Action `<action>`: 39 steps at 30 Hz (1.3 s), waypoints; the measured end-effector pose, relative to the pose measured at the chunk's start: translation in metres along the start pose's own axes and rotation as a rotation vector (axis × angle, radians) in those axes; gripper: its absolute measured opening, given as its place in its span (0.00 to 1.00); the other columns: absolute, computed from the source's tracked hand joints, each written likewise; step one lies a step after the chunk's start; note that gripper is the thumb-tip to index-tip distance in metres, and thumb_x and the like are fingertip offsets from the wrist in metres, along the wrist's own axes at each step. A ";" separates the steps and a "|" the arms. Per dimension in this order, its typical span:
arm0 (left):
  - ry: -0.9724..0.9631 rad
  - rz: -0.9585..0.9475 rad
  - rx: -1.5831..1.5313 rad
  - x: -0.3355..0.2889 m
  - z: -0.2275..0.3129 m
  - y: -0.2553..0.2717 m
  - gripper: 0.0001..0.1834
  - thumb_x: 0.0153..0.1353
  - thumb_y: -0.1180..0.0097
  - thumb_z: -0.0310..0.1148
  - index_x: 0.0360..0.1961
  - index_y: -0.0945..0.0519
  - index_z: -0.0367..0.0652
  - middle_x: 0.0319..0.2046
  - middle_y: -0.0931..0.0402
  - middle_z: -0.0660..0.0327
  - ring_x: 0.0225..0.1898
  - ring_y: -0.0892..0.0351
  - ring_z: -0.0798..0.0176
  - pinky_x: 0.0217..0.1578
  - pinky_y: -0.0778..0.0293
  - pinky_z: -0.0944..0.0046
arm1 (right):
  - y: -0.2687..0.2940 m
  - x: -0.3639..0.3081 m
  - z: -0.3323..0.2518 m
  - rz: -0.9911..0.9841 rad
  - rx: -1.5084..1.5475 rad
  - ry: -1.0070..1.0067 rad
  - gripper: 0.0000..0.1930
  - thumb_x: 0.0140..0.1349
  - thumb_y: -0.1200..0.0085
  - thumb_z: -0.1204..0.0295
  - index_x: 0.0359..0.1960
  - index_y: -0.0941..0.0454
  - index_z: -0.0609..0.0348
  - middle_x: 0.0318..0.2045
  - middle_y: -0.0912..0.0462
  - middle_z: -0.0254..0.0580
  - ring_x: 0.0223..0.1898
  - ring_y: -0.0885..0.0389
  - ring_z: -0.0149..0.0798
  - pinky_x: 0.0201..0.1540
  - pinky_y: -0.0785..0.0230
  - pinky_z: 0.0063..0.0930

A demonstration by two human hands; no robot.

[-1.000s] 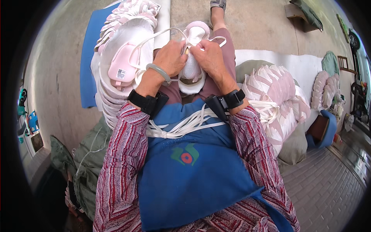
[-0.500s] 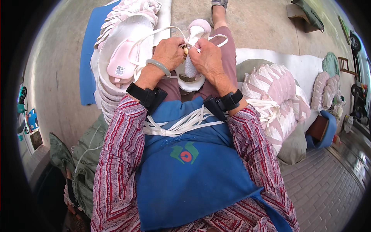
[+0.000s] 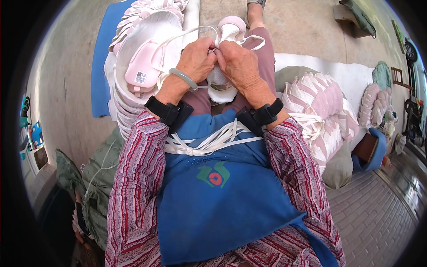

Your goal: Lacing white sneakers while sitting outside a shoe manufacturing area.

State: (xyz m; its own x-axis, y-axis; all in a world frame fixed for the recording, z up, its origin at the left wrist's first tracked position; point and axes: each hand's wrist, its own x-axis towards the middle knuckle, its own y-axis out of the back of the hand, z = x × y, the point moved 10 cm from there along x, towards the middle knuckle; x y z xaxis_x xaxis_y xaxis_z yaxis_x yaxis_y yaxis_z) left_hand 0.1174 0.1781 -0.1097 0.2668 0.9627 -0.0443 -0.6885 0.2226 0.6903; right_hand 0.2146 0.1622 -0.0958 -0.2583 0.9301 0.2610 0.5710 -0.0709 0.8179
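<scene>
A pink-and-white shoe upper [image 3: 230, 31] lies over my lap, its pink toe pointing away from me. My left hand [image 3: 198, 60] pinches a white shoelace [image 3: 187, 34] at the upper's lacing edge; a loop of that lace arcs out to the left. Close beside it, my right hand [image 3: 239, 64] is closed at the same spot, fingertips nearly meeting the left ones. The fingers hide the eyelets and the exact grip. Another lace loop sticks out beyond my right knuckles. Below my wrists, a bundle of white laces [image 3: 191, 149] is tied across my blue apron [image 3: 213, 222].
On the left, a curved stack of nested shoe uppers [image 3: 122, 89] rests by a blue sheet [image 3: 101, 58]. Tied bundles of pink-and-white uppers [image 3: 318, 102] sit at the right on a sack. Farther right are a blue chair-like object [image 3: 377, 151] and more uppers [image 3: 378, 104].
Both hands have drawn together, and the fingertips now nearly touch over the lacing edge. The right hand has rolled inward, and the shoe upper has shifted slightly away.
</scene>
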 end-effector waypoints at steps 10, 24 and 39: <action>-0.168 0.157 0.359 -0.047 0.047 0.001 0.28 0.53 0.39 0.30 0.56 0.32 0.37 0.60 0.37 0.46 0.60 0.38 0.41 0.57 0.38 0.45 | 0.065 -0.006 0.026 -0.167 0.509 -0.174 0.08 0.60 0.44 0.69 0.30 0.20 0.63 0.24 0.20 0.44 0.25 0.22 0.41 0.32 0.29 0.31; -0.182 0.028 0.743 -0.042 0.034 -0.052 0.35 0.59 0.54 0.29 0.67 0.48 0.30 0.68 0.51 0.40 0.70 0.52 0.41 0.65 0.63 0.30 | 0.058 0.009 0.030 -0.205 0.516 -0.239 0.15 0.69 0.57 0.64 0.35 0.27 0.64 0.29 0.23 0.57 0.34 0.24 0.57 0.38 0.33 0.43; -0.141 -0.061 0.773 -0.059 0.035 -0.055 0.39 0.57 0.52 0.32 0.67 0.49 0.28 0.68 0.54 0.38 0.70 0.55 0.34 0.65 0.69 0.28 | 0.462 -0.197 0.058 0.751 1.056 -0.299 0.14 0.72 0.58 0.65 0.26 0.40 0.50 0.18 0.48 0.22 0.16 0.55 0.17 0.15 0.64 0.14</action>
State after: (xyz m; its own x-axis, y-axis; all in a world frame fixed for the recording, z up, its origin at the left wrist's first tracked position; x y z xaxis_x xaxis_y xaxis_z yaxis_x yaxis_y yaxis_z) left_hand 0.1632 0.1042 -0.1201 0.4078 0.9121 -0.0414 -0.0192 0.0539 0.9984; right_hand 0.5750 -0.0329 0.2011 0.4865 0.8407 0.2377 0.8604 -0.4137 -0.2977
